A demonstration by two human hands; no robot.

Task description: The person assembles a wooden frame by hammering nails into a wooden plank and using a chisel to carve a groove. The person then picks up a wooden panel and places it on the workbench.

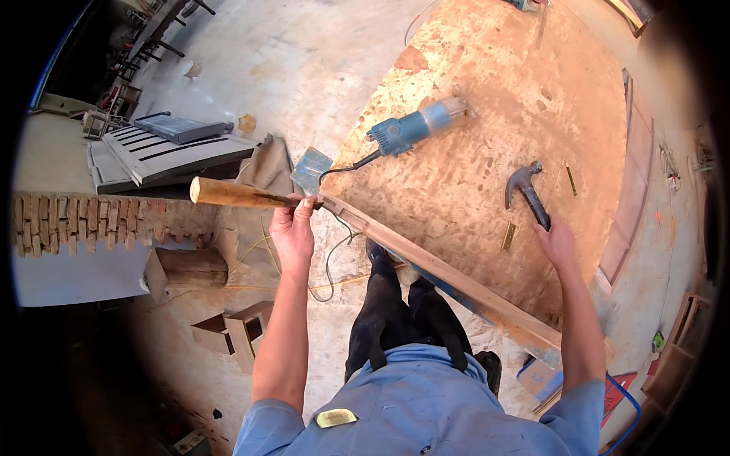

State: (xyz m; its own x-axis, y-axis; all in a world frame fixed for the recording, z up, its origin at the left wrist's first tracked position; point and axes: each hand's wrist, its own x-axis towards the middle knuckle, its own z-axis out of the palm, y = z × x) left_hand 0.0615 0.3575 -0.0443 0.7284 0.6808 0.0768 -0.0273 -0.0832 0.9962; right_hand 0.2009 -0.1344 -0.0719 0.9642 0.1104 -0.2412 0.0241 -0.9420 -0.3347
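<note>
Noted my left hand clamped around a round wooden stick, gripping it where it met the near edge of the workbench. The stick jutted out leftward past the bench's near-left corner, over the floor. My right hand was closed on the handle of a hammer, head resting on the benchtop toward its right side. A long wooden strip ran along the bench's near edge, from the left hand toward the right corner. A blue power tool lay near the left edge, its cord dropping off the corner. A small brass piece sat just beside the hammer handle. Stacked slatted panels stood well apart, on the floor.
</note>
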